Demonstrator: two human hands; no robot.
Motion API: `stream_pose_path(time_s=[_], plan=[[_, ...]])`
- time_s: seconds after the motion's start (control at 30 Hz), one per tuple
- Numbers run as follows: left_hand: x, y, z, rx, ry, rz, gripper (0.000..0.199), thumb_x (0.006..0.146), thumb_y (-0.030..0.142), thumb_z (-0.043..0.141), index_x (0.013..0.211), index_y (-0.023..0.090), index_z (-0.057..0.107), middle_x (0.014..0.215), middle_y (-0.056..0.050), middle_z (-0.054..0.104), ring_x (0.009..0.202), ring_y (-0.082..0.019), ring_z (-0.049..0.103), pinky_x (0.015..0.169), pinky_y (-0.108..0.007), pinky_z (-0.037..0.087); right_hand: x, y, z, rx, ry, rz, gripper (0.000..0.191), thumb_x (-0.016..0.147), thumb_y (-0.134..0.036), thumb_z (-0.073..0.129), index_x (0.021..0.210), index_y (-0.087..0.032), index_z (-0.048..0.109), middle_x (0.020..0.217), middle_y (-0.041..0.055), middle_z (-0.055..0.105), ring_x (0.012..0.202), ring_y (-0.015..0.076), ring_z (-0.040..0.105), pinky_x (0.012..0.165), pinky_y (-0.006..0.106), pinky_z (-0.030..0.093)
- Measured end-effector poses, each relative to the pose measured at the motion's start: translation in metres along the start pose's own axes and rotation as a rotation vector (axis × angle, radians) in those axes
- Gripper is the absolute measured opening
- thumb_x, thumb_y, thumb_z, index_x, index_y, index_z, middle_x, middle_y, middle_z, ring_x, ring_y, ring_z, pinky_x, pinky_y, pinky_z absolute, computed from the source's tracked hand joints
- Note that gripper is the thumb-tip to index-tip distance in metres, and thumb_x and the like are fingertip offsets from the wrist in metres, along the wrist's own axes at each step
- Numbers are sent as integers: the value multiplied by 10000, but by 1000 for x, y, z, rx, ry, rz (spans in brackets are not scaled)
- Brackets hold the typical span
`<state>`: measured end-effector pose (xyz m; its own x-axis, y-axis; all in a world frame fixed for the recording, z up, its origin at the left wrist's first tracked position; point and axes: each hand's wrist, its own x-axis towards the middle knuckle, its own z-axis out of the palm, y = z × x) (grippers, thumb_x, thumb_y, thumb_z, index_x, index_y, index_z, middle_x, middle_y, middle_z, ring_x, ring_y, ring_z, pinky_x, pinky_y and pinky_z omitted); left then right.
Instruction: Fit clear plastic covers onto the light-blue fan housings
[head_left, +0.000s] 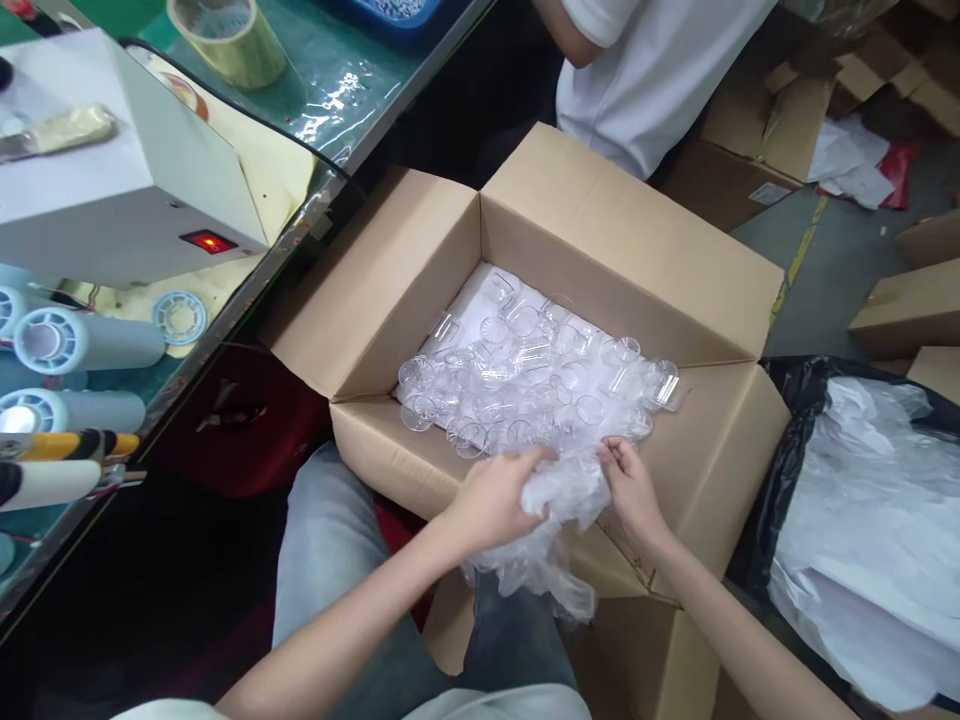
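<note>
While both hands grip the crumpled clear plastic bag at the near edge of the cardboard box, the left hand bunches it closed-fisted and the right hand pinches its rim. Holding the film taut and low over the box would likely keep pieces from spilling. Inside lie many small clear plastic cups on white paper. A black bag of white sheets sits right.

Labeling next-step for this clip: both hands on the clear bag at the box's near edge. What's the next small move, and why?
Probably draw the bunched clear bag back off the box. Left hand grips it, right hand pinches its edge, and the clear cups already lie loose inside, apparently out of it.
</note>
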<state>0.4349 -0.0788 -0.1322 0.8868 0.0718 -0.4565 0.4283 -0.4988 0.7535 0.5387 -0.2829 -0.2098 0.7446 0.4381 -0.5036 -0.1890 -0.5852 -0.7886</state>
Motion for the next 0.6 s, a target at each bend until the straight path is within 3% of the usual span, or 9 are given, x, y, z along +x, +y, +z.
stream_pose_path(time_s=[0.07, 0.13, 0.23, 0.33, 0.43, 0.5, 0.6], plan=[[1, 10, 10, 142, -40, 55, 648, 764, 336, 651, 1375, 315, 437, 964, -62, 706, 855, -269, 652, 719, -355, 478, 1, -3, 9, 127, 47, 53, 329, 908, -519, 466, 913, -191, 490, 791, -2, 542, 691, 153, 544, 606, 273, 447], [1, 14, 16, 272, -66, 127, 681, 792, 403, 649, 1415, 326, 387, 910, -55, 710, 859, -269, 644, 722, -360, 482, 1, -2, 17, 226, 76, 113, 335, 880, -524, 515, 882, -190, 490, 759, -14, 535, 646, 138, 534, 582, 264, 441], [0, 13, 20, 359, -72, 200, 626, 802, 458, 646, 1375, 297, 454, 861, -49, 707, 871, -268, 626, 728, -359, 478, -4, 2, 27, 319, 79, 211, 325, 860, -505, 549, 872, -186, 489, 732, -21, 539, 594, 123, 529, 549, 252, 438], [1, 10, 25, 405, -85, 250, 513, 822, 317, 627, 1322, 266, 520, 842, -65, 695, 862, -271, 613, 699, -351, 459, -12, 2, 37, 349, -16, 277, 342, 832, -502, 577, 932, -179, 519, 755, -1, 595, 593, 132, 564, 538, 255, 460], [7, 7, 26, 348, -51, 190, 315, 763, 120, 599, 1063, 191, 667, 844, -95, 694, 876, -275, 605, 725, -362, 443, -19, 1, 43, 297, -154, 293, 395, 844, -552, 526, 983, -183, 556, 769, 27, 649, 600, 155, 603, 516, 259, 476], [13, 3, 24, 295, 1, 106, 147, 734, 111, 607, 854, 157, 678, 841, -109, 697, 884, -280, 606, 748, -366, 443, -19, 2, 41, 193, -249, 288, 433, 899, -574, 433, 1000, -176, 573, 776, 34, 663, 603, 158, 620, 517, 263, 487], [19, -5, 12, 231, 85, -12, 55, 762, 171, 589, 769, 158, 641, 832, -89, 701, 841, -255, 626, 721, -329, 454, -11, 11, 24, -91, -387, 258, 420, 973, -507, 395, 945, -145, 606, 758, 24, 653, 631, 148, 631, 581, 284, 517]])
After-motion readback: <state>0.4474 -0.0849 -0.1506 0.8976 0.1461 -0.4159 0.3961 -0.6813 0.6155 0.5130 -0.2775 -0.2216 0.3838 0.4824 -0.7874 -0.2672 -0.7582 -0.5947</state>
